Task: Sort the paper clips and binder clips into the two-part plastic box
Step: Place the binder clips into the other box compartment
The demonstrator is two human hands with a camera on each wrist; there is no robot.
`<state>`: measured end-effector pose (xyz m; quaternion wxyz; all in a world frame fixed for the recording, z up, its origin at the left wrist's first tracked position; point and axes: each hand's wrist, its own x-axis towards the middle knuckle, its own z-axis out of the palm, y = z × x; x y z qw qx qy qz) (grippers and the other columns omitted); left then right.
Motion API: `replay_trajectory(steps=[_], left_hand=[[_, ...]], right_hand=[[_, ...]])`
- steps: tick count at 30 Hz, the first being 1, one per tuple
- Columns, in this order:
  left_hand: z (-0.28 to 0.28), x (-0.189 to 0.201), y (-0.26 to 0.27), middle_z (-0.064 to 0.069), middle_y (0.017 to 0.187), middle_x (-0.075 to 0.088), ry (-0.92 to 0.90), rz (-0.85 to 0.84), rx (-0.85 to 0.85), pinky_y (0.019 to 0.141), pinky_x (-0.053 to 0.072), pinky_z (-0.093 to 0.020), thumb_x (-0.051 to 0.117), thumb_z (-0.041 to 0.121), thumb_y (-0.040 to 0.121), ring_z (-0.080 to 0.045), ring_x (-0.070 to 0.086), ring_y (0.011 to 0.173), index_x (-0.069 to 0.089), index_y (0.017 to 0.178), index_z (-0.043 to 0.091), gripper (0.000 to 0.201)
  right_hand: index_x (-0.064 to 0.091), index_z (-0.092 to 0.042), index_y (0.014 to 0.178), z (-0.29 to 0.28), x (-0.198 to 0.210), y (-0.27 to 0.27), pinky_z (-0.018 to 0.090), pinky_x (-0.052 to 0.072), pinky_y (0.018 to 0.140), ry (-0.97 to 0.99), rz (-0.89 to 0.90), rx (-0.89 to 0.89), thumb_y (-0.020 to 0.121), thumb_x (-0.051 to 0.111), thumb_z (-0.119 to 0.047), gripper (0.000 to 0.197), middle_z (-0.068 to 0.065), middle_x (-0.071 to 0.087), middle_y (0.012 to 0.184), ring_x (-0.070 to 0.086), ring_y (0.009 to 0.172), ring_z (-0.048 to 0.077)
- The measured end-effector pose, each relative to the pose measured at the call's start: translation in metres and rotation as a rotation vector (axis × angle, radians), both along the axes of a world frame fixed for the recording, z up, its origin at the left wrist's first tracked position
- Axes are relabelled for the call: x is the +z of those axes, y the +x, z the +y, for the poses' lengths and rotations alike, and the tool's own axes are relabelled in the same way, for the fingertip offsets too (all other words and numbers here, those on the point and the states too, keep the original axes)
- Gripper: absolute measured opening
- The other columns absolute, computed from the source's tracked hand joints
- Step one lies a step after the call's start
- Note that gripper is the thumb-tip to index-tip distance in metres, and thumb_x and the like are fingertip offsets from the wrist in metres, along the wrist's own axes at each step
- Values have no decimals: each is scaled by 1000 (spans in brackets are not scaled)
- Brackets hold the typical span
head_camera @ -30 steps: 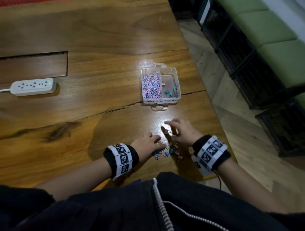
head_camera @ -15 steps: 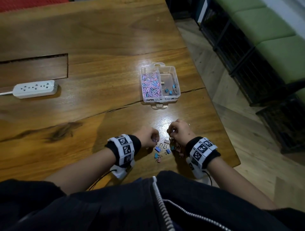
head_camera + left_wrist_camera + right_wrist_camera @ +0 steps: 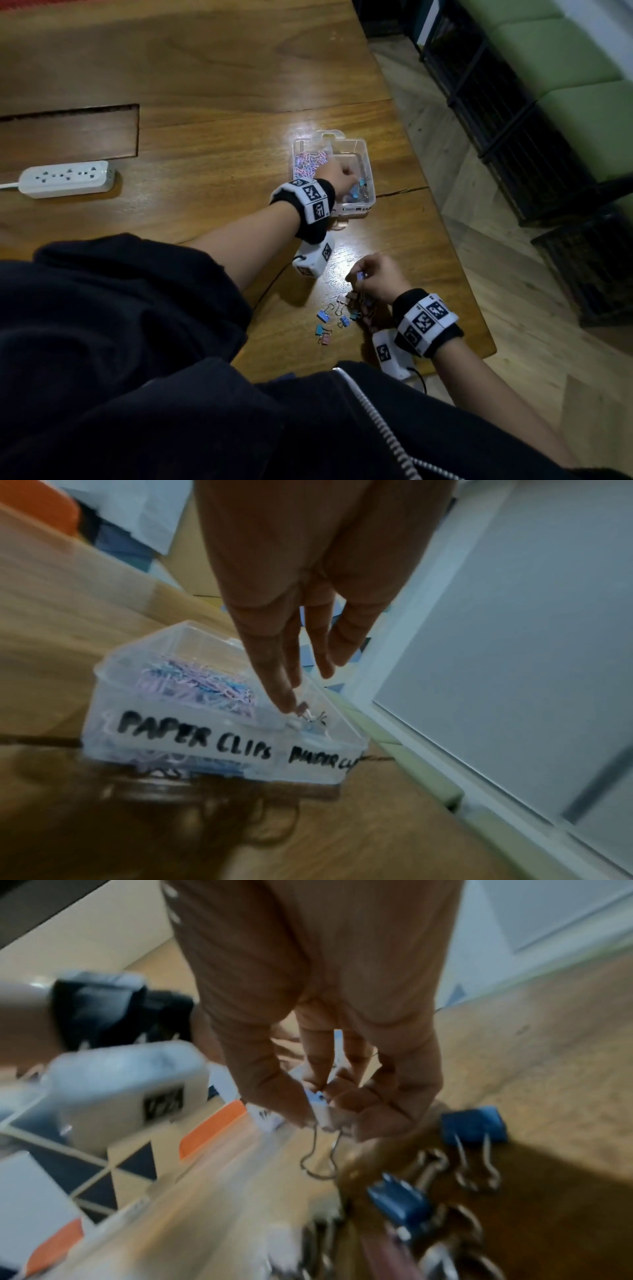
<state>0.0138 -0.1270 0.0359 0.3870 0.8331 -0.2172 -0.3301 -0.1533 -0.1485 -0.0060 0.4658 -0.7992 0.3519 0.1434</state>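
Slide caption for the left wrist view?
Left hand releases binder clip into right compartment of clear plastic box.

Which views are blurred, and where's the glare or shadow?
Head view: dim but fairly sharp, with white glare on the wooden table around the plastic box. Left wrist view: motion blur throughout, though the box's "PAPER CLIPS" label stays readable. Right wrist view: heaviest smear at lower left; the held binder clip is soft, and dark shadow covers the loose binder clips.

The plastic box (image 3: 219,739) front wall bears handwritten black lettering: "PAPER CLIPS" on the left label; the right label is blurred.
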Motion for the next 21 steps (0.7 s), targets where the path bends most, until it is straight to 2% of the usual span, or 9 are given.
replay_trajectory(steps=[4, 7, 10, 12, 14, 16, 18, 19, 21], left_hand=[[29, -4, -19, -1, 102, 58, -28, -129, -106, 64, 46, -15, 51, 3, 89, -14, 57, 85, 62, 103, 6, 18], [69, -14, -39, 4, 93, 56, 47, -146, -353, 62, 43, -14, 58, 2, 84, -13, 57, 86, 61, 96, 8, 13], [107, -32, -63, 1, 102, 57, 185, -70, -596, 64, 42, -13, 62, 9, 83, -12, 56, 89, 59, 102, 11, 20], [125, -41, -80, 0, 117, 51, 273, -124, -759, 82, 41, -14, 66, 21, 81, -15, 50, 106, 55, 115, 14, 36], [134, -48, -93, -1, 130, 43, 310, -251, -881, 96, 41, -26, 68, 35, 77, -17, 42, 118, 49, 126, 19, 55], [138, -51, -101, -2, 137, 37, 314, -359, -932, 101, 40, -33, 65, 43, 78, -19, 37, 123, 42, 133, 23, 63], [139, -52, -107, -3, 139, 35, 315, -427, -947, 99, 40, -34, 61, 42, 82, -21, 35, 125, 41, 134, 25, 58], [140, -51, -109, -3, 138, 36, 319, -453, -948, 96, 41, -33, 58, 40, 84, -21, 35, 125, 42, 133, 25, 53], [143, -51, -115, -4, 136, 38, 322, -496, -947, 89, 44, -32, 50, 32, 90, -21, 37, 121, 44, 131, 24, 43]], right_hand=[[53, -19, 72, -17, 21, 6, 25, 48, 66, 196, -98, -151, 77, 59, 7, 27, -1, 54, 86, 52, 72, 11], [53, -16, 73, -34, 42, 29, 18, 47, 59, 187, -233, -184, 76, 57, 12, 28, 0, 53, 84, 51, 67, 9], [57, -8, 80, -46, 56, 64, 14, 47, 55, 91, -309, -161, 76, 57, 12, 20, -1, 53, 82, 52, 68, 8], [58, -5, 91, -49, 55, 86, 17, 48, 61, 12, -321, -161, 77, 58, 7, 18, -3, 53, 82, 55, 76, 13], [58, -7, 96, -51, 49, 100, 24, 53, 73, -82, -340, -187, 79, 60, 1, 19, 0, 57, 91, 58, 88, 16], [58, -9, 105, -51, 43, 104, 31, 53, 87, -187, -349, -196, 81, 61, -7, 25, 5, 55, 113, 56, 102, 19], [56, -12, 108, -47, 40, 92, 28, 49, 90, -234, -354, -183, 82, 59, -12, 26, 6, 48, 122, 52, 104, 17], [56, -12, 109, -43, 39, 81, 22, 49, 86, -231, -341, -162, 83, 58, -11, 27, 6, 47, 123, 52, 100, 15], [55, -13, 112, -33, 37, 50, 11, 47, 66, -201, -272, -85, 84, 57, -8, 28, 5, 47, 123, 50, 91, 10]])
